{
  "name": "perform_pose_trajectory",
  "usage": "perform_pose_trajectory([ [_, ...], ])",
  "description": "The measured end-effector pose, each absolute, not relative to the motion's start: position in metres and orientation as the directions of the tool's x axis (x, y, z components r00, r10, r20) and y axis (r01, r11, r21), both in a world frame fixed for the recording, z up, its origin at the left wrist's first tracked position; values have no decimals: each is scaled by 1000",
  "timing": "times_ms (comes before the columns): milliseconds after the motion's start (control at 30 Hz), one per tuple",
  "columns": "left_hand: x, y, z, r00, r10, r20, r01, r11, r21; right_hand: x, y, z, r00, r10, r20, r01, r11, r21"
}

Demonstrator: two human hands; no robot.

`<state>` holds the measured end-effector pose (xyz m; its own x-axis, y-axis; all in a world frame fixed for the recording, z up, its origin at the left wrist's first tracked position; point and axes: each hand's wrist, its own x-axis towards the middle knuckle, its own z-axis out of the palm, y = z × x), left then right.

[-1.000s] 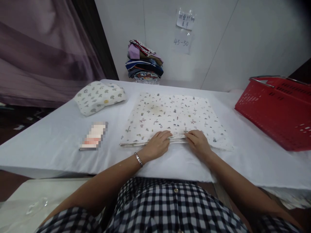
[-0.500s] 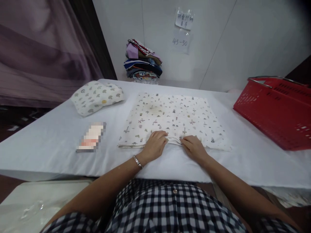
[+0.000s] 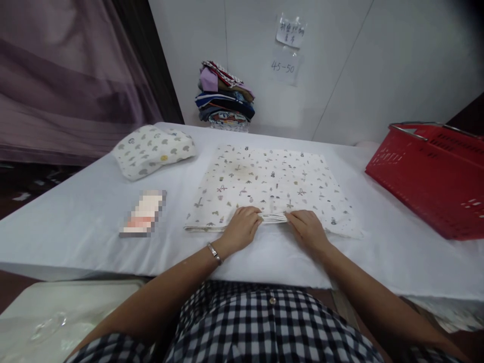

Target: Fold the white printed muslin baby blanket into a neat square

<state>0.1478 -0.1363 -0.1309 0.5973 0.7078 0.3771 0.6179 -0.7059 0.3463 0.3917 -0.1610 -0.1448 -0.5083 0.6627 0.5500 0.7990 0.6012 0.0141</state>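
Observation:
A white cloth (image 3: 270, 176) printed with small plants and figures lies folded in layers on the table in front of me. My left hand (image 3: 244, 227) pinches its near edge left of the middle, a bracelet (image 3: 215, 253) on that wrist. On the same edge, a short way to the right, my right hand (image 3: 307, 227) is closed, thumb and fingers on the layers. Between both hands the stacked folds show as thin white lines. The fingertips are partly hidden by the backs of the hands.
Left on the white-covered table (image 3: 181, 254) lie a bundled patterned cloth (image 3: 155, 148) and a blurred-out flat, phone-shaped object (image 3: 143, 214). A red basket (image 3: 427, 181) stands at the right. Behind the far edge rises a stack of folded fabrics (image 3: 227, 96) against the wall.
My right hand has slid slightly to the right along the near edge, widening the gap between the hands. The left hand keeps its hold. The whole view has shifted a little.

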Motion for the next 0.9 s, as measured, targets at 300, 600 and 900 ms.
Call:
perform_pose_trajectory([
  [300,145,-139,-133,763,585,275,559,-811,174,399,-163,-154,-551,700,453,795,606,30],
  [600,145,-138,-137,748,494,442,523,-850,64,399,-165,-151,-546,683,484,780,626,-4],
  [900,147,-139,-137,710,514,480,549,-832,78,388,-167,-151,-570,676,466,770,638,15],
])
